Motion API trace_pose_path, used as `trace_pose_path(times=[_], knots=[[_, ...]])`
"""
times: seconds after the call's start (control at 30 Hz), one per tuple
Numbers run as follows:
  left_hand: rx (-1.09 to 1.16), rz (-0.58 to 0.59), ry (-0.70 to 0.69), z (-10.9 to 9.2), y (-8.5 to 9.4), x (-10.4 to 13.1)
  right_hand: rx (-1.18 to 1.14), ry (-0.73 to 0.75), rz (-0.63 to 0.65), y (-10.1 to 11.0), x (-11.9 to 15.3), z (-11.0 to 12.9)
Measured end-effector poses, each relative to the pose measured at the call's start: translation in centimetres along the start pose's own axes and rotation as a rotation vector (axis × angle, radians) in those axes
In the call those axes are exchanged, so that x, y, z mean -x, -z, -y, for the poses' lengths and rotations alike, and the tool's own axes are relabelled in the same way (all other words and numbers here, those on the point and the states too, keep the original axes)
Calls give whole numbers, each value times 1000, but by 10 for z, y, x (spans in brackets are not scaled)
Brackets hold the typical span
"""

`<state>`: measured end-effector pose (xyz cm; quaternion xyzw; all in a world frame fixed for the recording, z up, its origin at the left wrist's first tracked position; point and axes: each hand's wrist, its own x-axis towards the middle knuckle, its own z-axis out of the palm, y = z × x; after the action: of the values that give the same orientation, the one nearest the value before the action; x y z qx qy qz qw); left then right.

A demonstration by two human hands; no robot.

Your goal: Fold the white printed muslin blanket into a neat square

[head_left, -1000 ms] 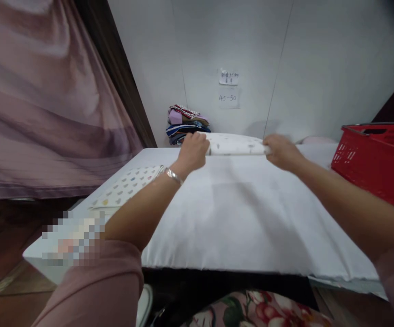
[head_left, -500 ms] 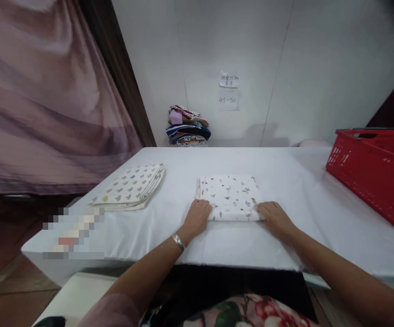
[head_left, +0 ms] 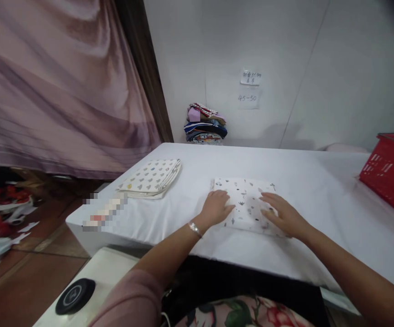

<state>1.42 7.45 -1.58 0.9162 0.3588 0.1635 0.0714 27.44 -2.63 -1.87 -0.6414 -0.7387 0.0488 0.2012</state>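
Observation:
A folded white cloth with small dark prints (head_left: 242, 204) lies flat on the white-covered table (head_left: 190, 245). My left hand (head_left: 216, 208) rests on its left part, thumb apart from the fingers. On its right part is my right hand (head_left: 281, 213), fingers spread over the cloth. Neither hand is closed around anything. Farther left on the table lies another folded cloth, cream with grey prints (head_left: 152, 178).
A red basket (head_left: 391, 172) stands at the table's right. Folded fabrics are stacked (head_left: 206, 127) beyond the far edge. Pink curtain (head_left: 63, 81) hangs left; a white surface with a round black object (head_left: 75, 296) is at lower left.
The view has turned left, so the scene sits farther right. My hands have moved from the cloth's near corners onto its top, and their fingers have spread.

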Motion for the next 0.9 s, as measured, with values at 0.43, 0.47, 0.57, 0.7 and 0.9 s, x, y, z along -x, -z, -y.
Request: trace_pose_path(times=[0.43, 0.47, 0.57, 0.7, 0.9], knots=[[-2, 187, 344, 17, -35, -22, 269, -136, 209, -55, -25, -14], [-24, 183, 351, 14, -33, -27, 273, -135, 205, -55, -25, -13], [-110, 118, 357, 10, -30, -42, 290, -128, 187, -55, -26, -12], [-55, 138, 440, 20, -37, -49, 272, -132, 196, -56, -27, -13], [14, 149, 462, 33, -42, -47, 217, -141, 211, -48, -28, -8]])
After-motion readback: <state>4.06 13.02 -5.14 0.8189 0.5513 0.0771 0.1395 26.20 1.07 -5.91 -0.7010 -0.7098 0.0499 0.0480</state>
